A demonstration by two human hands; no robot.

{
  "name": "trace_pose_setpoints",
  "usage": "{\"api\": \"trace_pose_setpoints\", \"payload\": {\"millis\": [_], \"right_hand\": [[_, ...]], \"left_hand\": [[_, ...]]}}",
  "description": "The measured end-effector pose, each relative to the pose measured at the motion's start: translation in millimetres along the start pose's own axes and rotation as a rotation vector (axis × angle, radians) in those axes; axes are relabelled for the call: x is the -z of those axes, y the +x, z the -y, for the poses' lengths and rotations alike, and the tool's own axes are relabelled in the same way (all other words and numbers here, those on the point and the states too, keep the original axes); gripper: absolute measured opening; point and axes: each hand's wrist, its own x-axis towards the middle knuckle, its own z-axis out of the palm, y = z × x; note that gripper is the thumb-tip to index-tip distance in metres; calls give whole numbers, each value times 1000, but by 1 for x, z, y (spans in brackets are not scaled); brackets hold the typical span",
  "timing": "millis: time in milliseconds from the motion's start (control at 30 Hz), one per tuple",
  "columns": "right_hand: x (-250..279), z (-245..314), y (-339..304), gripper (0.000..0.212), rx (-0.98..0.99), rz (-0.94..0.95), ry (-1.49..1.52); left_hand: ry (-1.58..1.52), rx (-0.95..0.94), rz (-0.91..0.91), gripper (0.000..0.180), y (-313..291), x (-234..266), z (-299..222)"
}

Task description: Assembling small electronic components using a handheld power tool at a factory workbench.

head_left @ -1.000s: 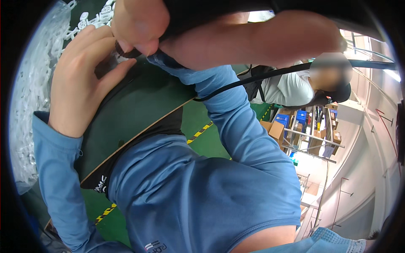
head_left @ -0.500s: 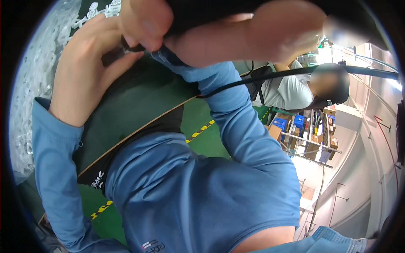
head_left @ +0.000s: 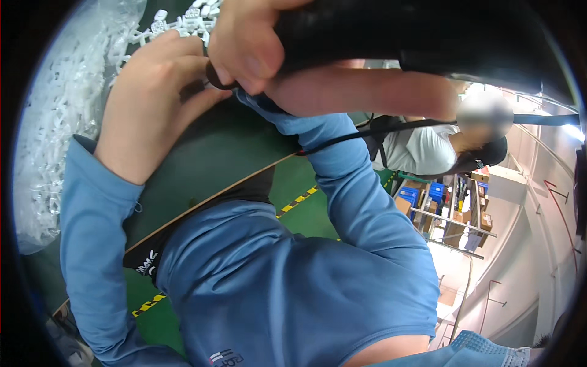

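Left hand (head_left: 150, 82) curled, right hand (head_left: 249, 46) gripping black object (head_left: 348, 37)

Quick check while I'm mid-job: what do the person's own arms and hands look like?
The left sleeve is long and blue, with a wide cuff and a loose thread at its edge. The right sleeve is the same blue, creased, darker at the wrist end; a black cable crosses it in the view. The left hand and partly hidden right hand show no gloves.
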Motion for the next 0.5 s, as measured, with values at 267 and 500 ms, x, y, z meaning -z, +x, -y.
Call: {"api": "trace_pose_setpoints", "payload": {"millis": [267,500], "right_hand": [[10,5,-2,68,317,149,12],[17,49,10,97,452,-304,-61]], "left_hand": [[28,23,30,20,9,-3,-10],[191,65,-91,28,62,38,14]]}}
